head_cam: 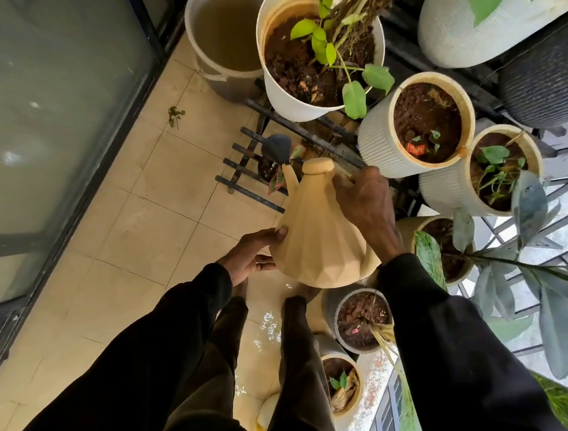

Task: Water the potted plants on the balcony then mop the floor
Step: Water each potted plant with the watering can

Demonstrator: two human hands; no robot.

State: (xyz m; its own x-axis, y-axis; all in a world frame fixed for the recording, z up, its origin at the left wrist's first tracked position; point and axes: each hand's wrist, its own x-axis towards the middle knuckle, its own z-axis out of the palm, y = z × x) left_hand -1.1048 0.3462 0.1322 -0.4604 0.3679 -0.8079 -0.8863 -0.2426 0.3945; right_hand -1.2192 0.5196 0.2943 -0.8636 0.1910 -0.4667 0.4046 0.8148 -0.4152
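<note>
I hold a beige faceted watering can (pixel 315 233) at the middle of the view. Its dark sprinkler head (pixel 276 149) points away from me, over a small dark pot with red-green leaves (pixel 272 171) low on the black rack. My right hand (pixel 366 204) grips the can's handle from above. My left hand (pixel 255 255) supports the can's lower left side, fingers curved against it. Large white pots with soil stand beyond: one with green leaves (pixel 286 95), a ribbed one (pixel 375 142), another ribbed one (pixel 442 191).
A bucket of murky water (pixel 215 73) stands on the beige tiled floor (pixel 139 228) at the back. A glass door (pixel 44 116) runs along the left. Small pots (pixel 339 317) sit by my feet, a wet patch (pixel 268 323) beside them. Railing bars (pixel 552 236) are on the right.
</note>
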